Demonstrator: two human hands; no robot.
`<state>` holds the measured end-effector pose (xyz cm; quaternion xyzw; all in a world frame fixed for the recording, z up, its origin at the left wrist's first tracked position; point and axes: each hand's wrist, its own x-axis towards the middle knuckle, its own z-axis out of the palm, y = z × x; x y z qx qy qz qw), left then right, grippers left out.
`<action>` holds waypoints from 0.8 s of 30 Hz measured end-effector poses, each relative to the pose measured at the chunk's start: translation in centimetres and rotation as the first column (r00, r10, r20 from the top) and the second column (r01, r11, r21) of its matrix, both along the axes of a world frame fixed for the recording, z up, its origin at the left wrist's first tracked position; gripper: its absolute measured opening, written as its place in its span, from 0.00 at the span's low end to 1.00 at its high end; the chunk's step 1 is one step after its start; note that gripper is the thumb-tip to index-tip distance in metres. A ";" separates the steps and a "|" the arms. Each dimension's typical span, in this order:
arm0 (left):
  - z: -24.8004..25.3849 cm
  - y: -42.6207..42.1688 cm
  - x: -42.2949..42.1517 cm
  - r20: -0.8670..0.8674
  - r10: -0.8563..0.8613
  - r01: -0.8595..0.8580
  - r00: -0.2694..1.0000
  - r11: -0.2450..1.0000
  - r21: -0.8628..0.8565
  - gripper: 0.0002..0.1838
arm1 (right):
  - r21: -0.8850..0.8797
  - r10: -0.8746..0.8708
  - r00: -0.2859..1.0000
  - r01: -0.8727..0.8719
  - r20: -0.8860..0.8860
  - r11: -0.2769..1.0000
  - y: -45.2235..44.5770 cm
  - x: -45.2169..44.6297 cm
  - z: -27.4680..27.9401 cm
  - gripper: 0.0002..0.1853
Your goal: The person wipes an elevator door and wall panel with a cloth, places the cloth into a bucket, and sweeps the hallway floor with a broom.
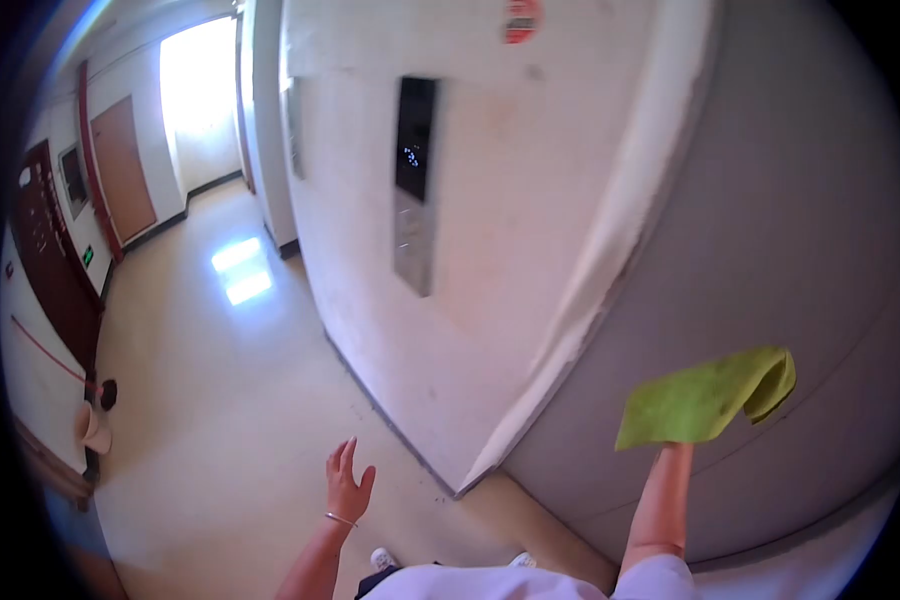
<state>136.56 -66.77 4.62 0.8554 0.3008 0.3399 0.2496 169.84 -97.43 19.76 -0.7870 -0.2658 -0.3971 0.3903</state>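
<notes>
A yellow-green cloth is held up by my right hand, in front of the grey panel surface on the right. The cloth covers my right hand, so its fingers are hidden and only the forearm shows below. One end of the cloth curls over at the right; whether it touches the grey surface I cannot tell. Low in the middle, my left hand is in the air above the floor, fingers apart and nothing in it. A thin bracelet circles that wrist.
An elevator button panel with a lit display is on the white wall, whose corner juts toward me. The corridor floor runs left toward a bright window. A bin and a dark red door line the left side.
</notes>
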 end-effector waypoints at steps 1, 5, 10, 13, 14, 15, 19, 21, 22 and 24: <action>-1.8 0.6 -3.0 -0.009 0.010 -0.010 1.000 1.000 -0.019 0.29 | -0.029 0.036 0.999 -0.036 0.018 0.999 2.7 -1.5 0.3 0.20; -7.5 3.1 -14.4 -0.192 0.165 -0.198 0.967 0.965 -0.170 0.28 | -0.134 0.199 0.977 -0.188 0.078 0.973 13.1 -5.9 1.9 0.19; -9.1 5.5 -21.0 -0.235 0.276 -0.349 0.932 0.860 -0.374 0.25 | -0.281 0.359 0.907 -0.294 0.220 0.914 26.2 -8.7 6.4 0.19; -10.6 7.1 -21.2 -0.183 0.318 -0.366 0.930 0.848 -0.384 0.23 | -0.362 0.381 0.865 -0.258 0.326 0.896 33.5 -8.0 8.9 0.19; -11.0 7.6 -20.9 -0.172 0.313 -0.357 0.934 0.840 -0.408 0.22 | -0.349 0.367 0.868 -0.247 0.334 0.904 35.3 -7.4 9.4 0.19; -11.2 8.3 -20.6 -0.161 0.309 -0.349 0.937 0.832 -0.431 0.21 | -0.478 0.326 0.855 -0.107 0.404 0.872 37.2 -6.4 9.8 0.20; -10.7 11.4 -19.9 -0.220 0.113 -0.203 0.969 0.871 -0.447 0.27 | -0.671 0.279 0.887 0.046 0.368 0.740 40.3 -3.2 11.8 0.22; -8.2 12.9 -19.0 -0.206 0.097 -0.204 0.974 0.774 -0.599 0.23 | -0.619 0.215 0.779 0.265 0.589 0.739 40.4 -3.3 15.6 0.22; -8.2 14.3 -19.0 -0.211 0.095 -0.204 0.973 0.785 -0.585 0.23 | -0.518 0.149 0.770 0.259 0.620 0.815 40.7 -3.6 17.6 0.22; -9.5 17.3 -19.7 -0.403 0.063 -0.258 0.913 0.853 -0.453 0.24 | -0.393 0.062 0.766 0.257 0.640 0.883 41.6 -3.7 20.4 0.22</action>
